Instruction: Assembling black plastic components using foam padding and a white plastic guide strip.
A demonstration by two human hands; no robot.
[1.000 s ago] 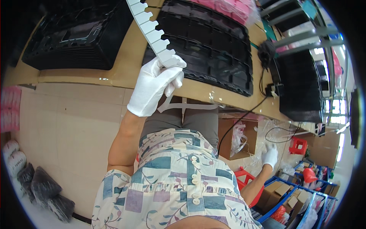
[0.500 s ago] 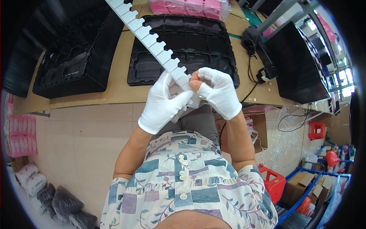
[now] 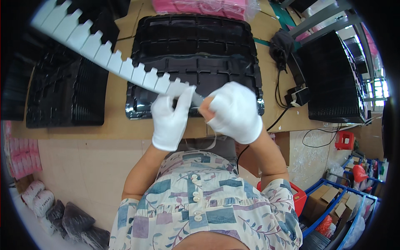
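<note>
A long white strip with square notched tabs (image 3: 112, 61) slants from the upper left down to my hands, its far end raised over the black trays. My left hand (image 3: 170, 118), in a white glove, closes its thumb and fingers around the strip near its lower end. Beside it, my right hand (image 3: 235, 111) wears a white glove with bare fingertips. Its fingers are curled together at the strip's lower end, blurred by motion, and the exact grip is partly hidden. A thin pale band (image 3: 206, 146) hangs in a loop below my hands.
A black compartmented tray (image 3: 171, 62) lies on the brown table ahead. Stacked black trays stand left (image 3: 66, 96) and right (image 3: 333, 79). Near the right stack are a black adapter and cable (image 3: 298, 96). A pink wrapped bundle (image 3: 200, 6) lies at the back.
The strip has swung left and lower, now slanting more flatly. My left hand has shifted slightly left, and my right hand has turned and come closer to me. The hanging band shows more clearly.
</note>
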